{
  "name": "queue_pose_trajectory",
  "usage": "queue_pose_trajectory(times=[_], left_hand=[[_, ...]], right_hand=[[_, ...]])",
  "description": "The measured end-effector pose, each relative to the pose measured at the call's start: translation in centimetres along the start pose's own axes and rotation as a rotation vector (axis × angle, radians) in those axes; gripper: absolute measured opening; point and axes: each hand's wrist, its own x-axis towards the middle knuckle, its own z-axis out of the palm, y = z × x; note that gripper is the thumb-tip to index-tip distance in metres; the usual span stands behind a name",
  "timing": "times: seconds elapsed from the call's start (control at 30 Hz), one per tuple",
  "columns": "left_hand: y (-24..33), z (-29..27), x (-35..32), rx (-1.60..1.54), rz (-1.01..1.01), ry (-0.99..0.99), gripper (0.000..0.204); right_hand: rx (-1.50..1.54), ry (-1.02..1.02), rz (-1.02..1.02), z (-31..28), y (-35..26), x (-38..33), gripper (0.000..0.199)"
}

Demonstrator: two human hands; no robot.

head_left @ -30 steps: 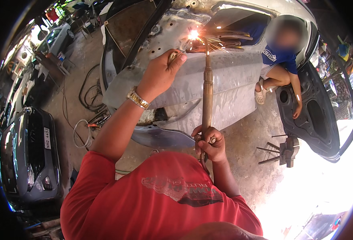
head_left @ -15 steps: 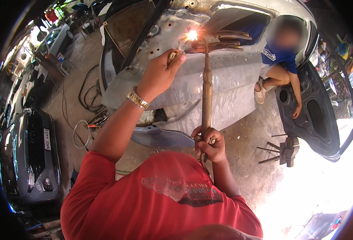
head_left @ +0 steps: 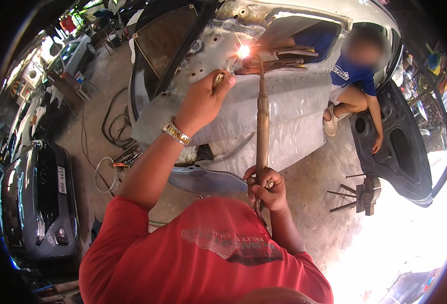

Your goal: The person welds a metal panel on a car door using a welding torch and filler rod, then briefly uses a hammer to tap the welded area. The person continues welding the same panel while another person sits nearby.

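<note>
My right hand (head_left: 267, 189) grips the lower end of a long brass welding torch (head_left: 262, 114). The torch points up to a bright flame (head_left: 243, 51) on a bare grey car body panel (head_left: 284, 101). My left hand (head_left: 203, 101), with a gold wristwatch (head_left: 175, 133) on the wrist, reaches out to the panel and pinches a thin filler rod (head_left: 219, 78) just left of the flame. My red shirt (head_left: 203, 258) fills the lower part of the view.
A person in a blue shirt (head_left: 352, 81) crouches at the panel's right end. A detached dark car door (head_left: 398, 147) lies right of them. A metal stand (head_left: 363, 192) sits on the concrete floor. Hoses and cables (head_left: 106, 162) lie at left, beside a grey car (head_left: 41, 197).
Both hands hold their places; the flame stays at the same spot on the panel, with fewer sparks flying off than a second ago.
</note>
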Motion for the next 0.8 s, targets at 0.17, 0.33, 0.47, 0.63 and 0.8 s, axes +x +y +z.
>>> queue_pose_trajectory(times=[0.17,0.33,0.47,0.63,0.8], left_hand=[[-0.3,0.2,-0.1,-0.032,0.014,0.007,0.046],[-0.2,0.1,-0.1,-0.036,0.006,-0.001,0.045],[-0.2,-0.1,-0.5,-0.043,0.002,0.0,0.042],[-0.5,-0.5,-1.7,-0.123,-0.009,-0.001,0.041],[0.4,-1.0,-2.8,-0.176,-0.083,-0.019,0.043]], right_hand=[[0.022,0.021,0.029,0.0,0.0,-0.2,0.02],[-0.013,-0.001,-0.001,-0.1,0.0,-0.1,0.02],[-0.016,-0.011,-0.007,-0.2,0.1,-0.1,0.02],[-0.01,-0.014,-0.018,-0.2,0.1,0.0,0.021],[-0.024,-0.011,-0.024,-0.3,0.1,0.0,0.022]])
